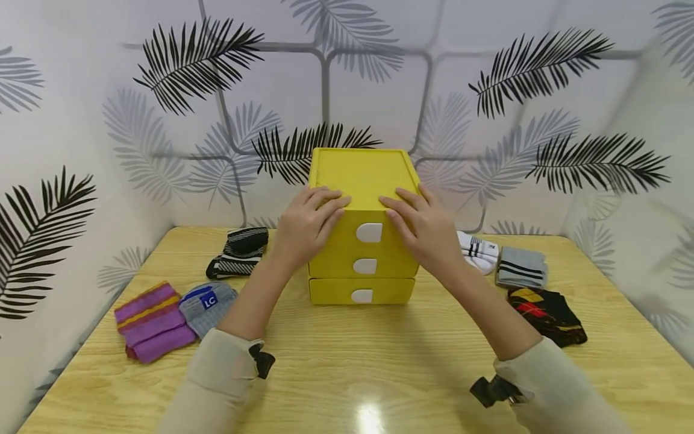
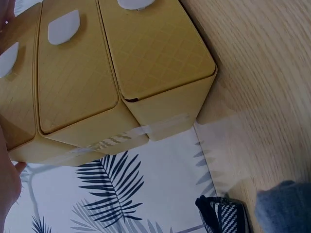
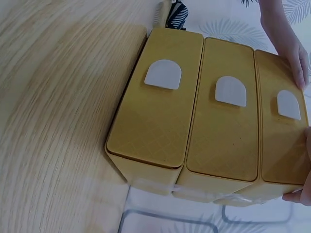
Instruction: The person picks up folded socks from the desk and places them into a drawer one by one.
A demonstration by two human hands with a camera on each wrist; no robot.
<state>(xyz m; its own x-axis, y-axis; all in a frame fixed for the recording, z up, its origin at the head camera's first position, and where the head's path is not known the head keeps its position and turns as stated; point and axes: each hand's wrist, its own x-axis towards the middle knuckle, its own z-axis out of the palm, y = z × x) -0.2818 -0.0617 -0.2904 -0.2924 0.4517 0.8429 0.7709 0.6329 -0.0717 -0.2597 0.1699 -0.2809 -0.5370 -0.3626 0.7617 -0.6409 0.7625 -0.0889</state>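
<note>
A yellow drawer box (image 1: pixel 362 241) is standing upright toward the back of the wooden tabletop (image 1: pixel 379 367), close to the leaf-patterned wall (image 1: pixel 162 120). It is showing three drawers stacked one above another, each bearing a white half-round handle (image 1: pixel 369 232). The bottom drawer (image 1: pixel 336 291) is sitting slightly forward of the two above it, and in the wrist views clear tape is running across the box's side.

The left hand (image 1: pixel 306 226) is resting over the box's upper left front edge, its fingers lying fairly straight across the top rim and its grip released rather than clenched. The right hand (image 1: pixel 425 226) is mirroring it on the upper right front edge, fingers also laid flat along the top and front face, grasping nothing. Both hands are touching the box, and pale sleeves are covering both forearms.

Left of the box, a black-and-white striped sock (image 1: pixel 238 252) is lying near the back, with a grey sock with a blue label (image 1: pixel 208 307) and a purple striped sock (image 1: pixel 153 322) sitting side by side nearer the front edge. Right of the box, a white sock with dark stripes (image 1: pixel 478 250) is lying just beside a grey striped sock (image 1: pixel 522 267), and a black argyle sock (image 1: pixel 546 313) is lying in front of them.
</note>
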